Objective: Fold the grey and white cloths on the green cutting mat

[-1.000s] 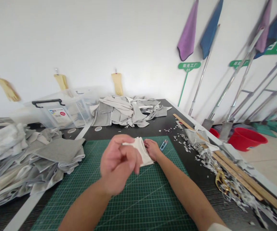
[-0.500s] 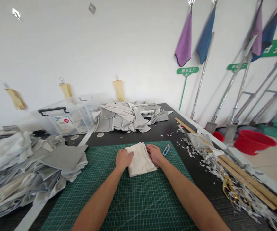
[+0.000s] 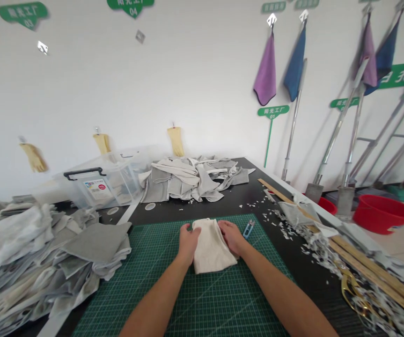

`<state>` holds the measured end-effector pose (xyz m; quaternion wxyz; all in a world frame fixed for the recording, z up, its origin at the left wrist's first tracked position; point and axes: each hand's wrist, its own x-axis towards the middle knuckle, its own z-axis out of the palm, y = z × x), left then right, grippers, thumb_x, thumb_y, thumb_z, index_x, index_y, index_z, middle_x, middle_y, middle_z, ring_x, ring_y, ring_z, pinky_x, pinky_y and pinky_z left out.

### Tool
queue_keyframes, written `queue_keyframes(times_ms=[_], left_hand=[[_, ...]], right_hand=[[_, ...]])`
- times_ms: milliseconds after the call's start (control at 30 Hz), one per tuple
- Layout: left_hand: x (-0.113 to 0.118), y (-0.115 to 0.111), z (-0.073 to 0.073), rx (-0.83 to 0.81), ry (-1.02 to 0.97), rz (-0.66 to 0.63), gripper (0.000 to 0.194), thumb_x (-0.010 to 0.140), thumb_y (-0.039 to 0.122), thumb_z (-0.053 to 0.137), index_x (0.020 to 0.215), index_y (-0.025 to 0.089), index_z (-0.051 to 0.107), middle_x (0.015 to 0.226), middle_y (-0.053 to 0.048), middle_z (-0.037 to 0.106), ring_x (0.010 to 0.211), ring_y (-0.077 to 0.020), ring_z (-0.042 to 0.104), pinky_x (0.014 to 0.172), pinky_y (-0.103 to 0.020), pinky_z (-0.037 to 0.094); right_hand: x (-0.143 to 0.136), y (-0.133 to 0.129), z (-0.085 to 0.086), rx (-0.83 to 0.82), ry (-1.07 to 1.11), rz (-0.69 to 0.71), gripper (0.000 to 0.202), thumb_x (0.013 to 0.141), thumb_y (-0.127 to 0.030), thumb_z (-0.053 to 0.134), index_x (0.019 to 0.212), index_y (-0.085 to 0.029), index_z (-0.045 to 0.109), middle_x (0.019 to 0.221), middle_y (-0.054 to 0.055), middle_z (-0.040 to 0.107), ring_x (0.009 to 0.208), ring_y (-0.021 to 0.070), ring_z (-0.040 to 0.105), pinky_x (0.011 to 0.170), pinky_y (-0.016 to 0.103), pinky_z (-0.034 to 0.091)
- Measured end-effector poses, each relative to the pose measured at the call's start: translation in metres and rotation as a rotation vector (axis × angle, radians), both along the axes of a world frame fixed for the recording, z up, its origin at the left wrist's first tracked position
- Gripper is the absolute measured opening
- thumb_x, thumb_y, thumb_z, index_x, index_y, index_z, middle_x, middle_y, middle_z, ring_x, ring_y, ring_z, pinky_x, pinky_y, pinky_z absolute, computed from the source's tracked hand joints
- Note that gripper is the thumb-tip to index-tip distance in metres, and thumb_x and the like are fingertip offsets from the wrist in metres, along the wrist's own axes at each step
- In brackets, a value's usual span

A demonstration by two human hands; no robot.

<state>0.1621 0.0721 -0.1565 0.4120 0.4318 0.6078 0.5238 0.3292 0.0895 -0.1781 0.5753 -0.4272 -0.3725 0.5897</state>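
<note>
**stitchbench:** Both my hands are flat on this folded cream cloth (image 3: 211,247) right now. My left hand (image 3: 188,239) presses its left edge with the fingers spread, and my right hand (image 3: 232,237) does the same on the right edge. Neither one is pinching, they're just holding it down on the green cutting mat (image 3: 159,281). What could bite me here?

**ragpicker:** The fold, mostly. If one palm lets go first, I'd guess the top layer springs open or skews.

**stitchbench:** Fair. Those little blue snips (image 3: 248,229) are just beside my right hand, on the outer side.

**ragpicker:** That's my other worry. Slide your right hand outward and you'd knock them, or catch a fingertip. Can't tell from here if the blades are closed.

**stitchbench:** There are fabric scraps (image 3: 293,224) further out past the snips, and a grey cloth pile (image 3: 47,262) well off to my left.

**ragpicker:** Scraps could get dragged under the cloth and make it lumpy if it drifts that way.
</note>
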Motion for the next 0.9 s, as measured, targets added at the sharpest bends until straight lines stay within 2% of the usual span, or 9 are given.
queue_keyframes(times_ms=[100, 200, 333, 433, 567, 633, 700, 800, 900], left_hand=[[0.000, -0.002, -0.002, -0.026, -0.055, -0.060, 0.034, 0.069, 0.035, 0.063, 0.088, 0.008, 0.060, 0.078, -0.012, 0.065, 0.064, -0.0187, 0.060, 0.058, -0.029, 0.045], [-0.003, -0.003, 0.002, -0.004, -0.057, -0.094, 0.026, 0.067, 0.031, 0.063, 0.077, 0.008, 0.064, 0.071, -0.010, 0.065, 0.061, -0.0188, 0.059, 0.057, -0.028, 0.043], [-0.005, -0.007, 0.020, 0.126, -0.030, -0.117, 0.021, 0.067, 0.025, 0.061, 0.083, 0.012, 0.066, 0.080, -0.005, 0.067, 0.074, -0.0182, 0.059, 0.067, -0.025, 0.043], [-0.003, -0.013, 0.039, 0.265, -0.038, -0.217, 0.025, 0.070, 0.025, 0.059, 0.091, 0.014, 0.066, 0.083, -0.003, 0.067, 0.078, -0.0167, 0.058, 0.070, -0.023, 0.042], [-0.001, -0.022, 0.055, 0.245, -0.248, -0.377, 0.029, 0.070, 0.024, 0.061, 0.096, 0.013, 0.064, 0.083, -0.004, 0.066, 0.071, -0.0155, 0.058, 0.064, -0.023, 0.044], [-0.001, -0.022, 0.053, 0.185, -0.360, -0.433, 0.032, 0.069, 0.022, 0.061, 0.100, 0.013, 0.063, 0.086, -0.006, 0.067, 0.071, -0.0168, 0.060, 0.065, -0.026, 0.046], [-0.002, -0.018, 0.045, 0.091, -0.416, -0.420, 0.035, 0.067, 0.018, 0.061, 0.102, 0.013, 0.062, 0.086, -0.007, 0.068, 0.070, -0.0181, 0.062, 0.065, -0.028, 0.047], [-0.005, -0.010, 0.027, -0.065, -0.423, -0.331, 0.034, 0.064, 0.015, 0.062, 0.098, 0.012, 0.063, 0.083, -0.009, 0.069, 0.066, -0.0196, 0.064, 0.063, -0.030, 0.049], [-0.009, -0.006, 0.014, -0.123, -0.418, -0.317, 0.031, 0.065, 0.018, 0.065, 0.095, 0.009, 0.064, 0.083, -0.013, 0.069, 0.067, -0.0213, 0.065, 0.065, -0.033, 0.050]], right_hand=[[0.000, 0.000, 0.000, -0.038, 0.039, 0.023, 0.020, 0.068, -0.035, 0.064, 0.078, -0.018, 0.062, 0.069, 0.001, 0.065, 0.061, 0.0144, 0.059, 0.060, 0.027, 0.046], [0.000, -0.001, 0.000, -0.044, 0.067, 0.040, 0.019, 0.068, -0.034, 0.065, 0.079, -0.018, 0.062, 0.070, 0.001, 0.066, 0.062, 0.0143, 0.060, 0.061, 0.026, 0.046], [-0.001, -0.004, 0.006, -0.039, 0.102, 0.077, 0.024, 0.068, -0.033, 0.067, 0.085, -0.017, 0.062, 0.076, 0.003, 0.068, 0.068, 0.0157, 0.062, 0.064, 0.027, 0.047], [-0.001, -0.011, 0.016, -0.018, 0.133, 0.123, 0.030, 0.069, -0.032, 0.068, 0.094, -0.017, 0.061, 0.088, 0.006, 0.069, 0.078, 0.0183, 0.064, 0.074, 0.030, 0.048], [0.002, -0.026, 0.031, -0.008, 0.240, 0.338, 0.038, 0.070, -0.032, 0.068, 0.103, -0.015, 0.059, 0.097, 0.011, 0.069, 0.086, 0.0229, 0.065, 0.082, 0.038, 0.047], [0.001, -0.034, 0.035, -0.035, 0.276, 0.465, 0.043, 0.067, -0.028, 0.070, 0.106, -0.014, 0.059, 0.098, 0.012, 0.069, 0.088, 0.0247, 0.065, 0.085, 0.041, 0.045], [-0.001, -0.038, 0.035, -0.065, 0.268, 0.506, 0.046, 0.064, -0.024, 0.072, 0.107, -0.014, 0.059, 0.098, 0.013, 0.069, 0.088, 0.0257, 0.065, 0.086, 0.043, 0.045], [-0.006, -0.038, 0.031, -0.093, 0.232, 0.435, 0.041, 0.063, -0.019, 0.070, 0.103, -0.012, 0.061, 0.094, 0.013, 0.070, 0.083, 0.0261, 0.066, 0.084, 0.043, 0.046], [-0.009, -0.033, 0.027, -0.099, 0.225, 0.340, 0.035, 0.065, -0.018, 0.068, 0.098, -0.010, 0.063, 0.089, 0.013, 0.071, 0.080, 0.0266, 0.067, 0.080, 0.042, 0.049]])
